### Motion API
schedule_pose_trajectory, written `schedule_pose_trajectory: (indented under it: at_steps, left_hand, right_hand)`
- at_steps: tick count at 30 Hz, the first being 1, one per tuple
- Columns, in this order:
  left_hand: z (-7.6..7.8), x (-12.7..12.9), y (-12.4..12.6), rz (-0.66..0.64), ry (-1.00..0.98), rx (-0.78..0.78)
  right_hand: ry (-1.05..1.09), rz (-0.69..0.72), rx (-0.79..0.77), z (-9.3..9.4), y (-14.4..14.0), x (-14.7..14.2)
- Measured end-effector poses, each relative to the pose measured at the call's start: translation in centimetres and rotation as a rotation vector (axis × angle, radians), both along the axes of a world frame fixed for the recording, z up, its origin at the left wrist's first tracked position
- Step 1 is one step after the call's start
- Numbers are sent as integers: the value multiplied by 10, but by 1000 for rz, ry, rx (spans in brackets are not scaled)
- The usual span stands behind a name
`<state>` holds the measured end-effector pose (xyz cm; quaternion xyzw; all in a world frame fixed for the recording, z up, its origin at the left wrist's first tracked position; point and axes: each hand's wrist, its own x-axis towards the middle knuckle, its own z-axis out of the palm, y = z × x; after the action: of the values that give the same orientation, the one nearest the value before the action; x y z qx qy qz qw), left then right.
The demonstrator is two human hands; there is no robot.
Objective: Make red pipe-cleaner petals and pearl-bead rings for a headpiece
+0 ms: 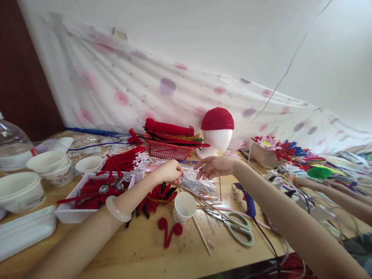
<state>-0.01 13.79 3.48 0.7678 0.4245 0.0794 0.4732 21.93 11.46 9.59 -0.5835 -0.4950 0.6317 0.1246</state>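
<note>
Both my arms reach far across the wooden table (151, 248). My left hand (170, 171), with a pale bangle (116, 209) on the wrist, has its fingers pinched together over a clear plastic packet of silvery beads (197, 184). My right hand (213, 167) hovers opposite it with fingers spread, fingertips close to the same packet. Whether the left hand holds something small I cannot tell. Below the hands lie a red and black pipe-cleaner flower (158, 195) and a small white paper cup (184, 206).
A white tray of red pipe cleaners (87, 195), a red basket (167, 149), a foam head with a red cap (217, 131), green-handled scissors (236, 226), a blue glue gun (248, 201), white bowls (48, 162). Another person's arm (331, 193) reaches in at right.
</note>
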Motion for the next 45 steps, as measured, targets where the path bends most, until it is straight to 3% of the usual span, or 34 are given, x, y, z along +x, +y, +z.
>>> schedule_pose_trajectory:
  at_steps: [11, 22, 32, 39, 45]
  left_hand:
    - [-9, 11, 9, 77, -51, 74]
    - [-6, 28, -10, 68, -270, 268]
    - [0, 21, -28, 27, -383, 639]
    - [-2, 11, -32, -63, -384, 737]
    - [6, -2, -29, -132, -306, 773]
  right_hand:
    - [96, -167, 122, -8, -1, -9]
    - [203, -304, 323, -29, -21, -17]
    - [206, -305, 371, -29, -37, -18]
    - [138, -248, 462, -31, -40, -17]
    - [120, -270, 609, -40, -44, -23]
